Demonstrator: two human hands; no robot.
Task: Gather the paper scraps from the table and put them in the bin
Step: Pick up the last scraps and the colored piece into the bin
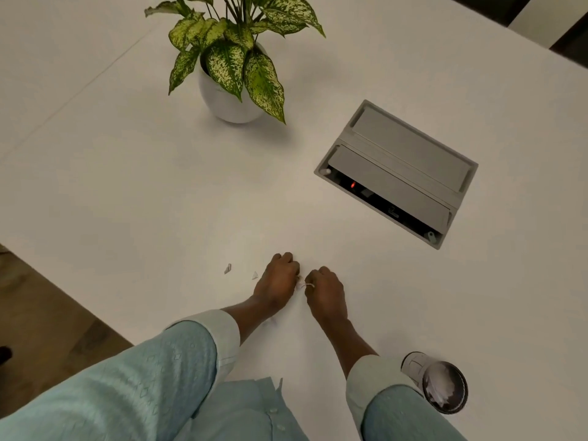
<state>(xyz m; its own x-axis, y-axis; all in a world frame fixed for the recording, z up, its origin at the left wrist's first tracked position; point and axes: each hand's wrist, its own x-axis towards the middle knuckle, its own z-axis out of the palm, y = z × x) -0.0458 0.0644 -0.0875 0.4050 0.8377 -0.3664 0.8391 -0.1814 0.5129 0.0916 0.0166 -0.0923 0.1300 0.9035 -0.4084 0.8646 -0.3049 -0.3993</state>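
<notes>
Down by your right sleeve, the bin (445,389) is sitting at the table's (127,186) near edge. Your left hand (276,281) and right hand (324,289) are curling together, pinching one scrap (301,284) between them. Two loose scraps (227,268) are lying just left of your left hand, nearer it.

- two small white paper scraps (227,268) lay on the white worktop (127,186), near each other.
- the round bin (440,385) lay tilted at the near right, white paper inside.
</notes>
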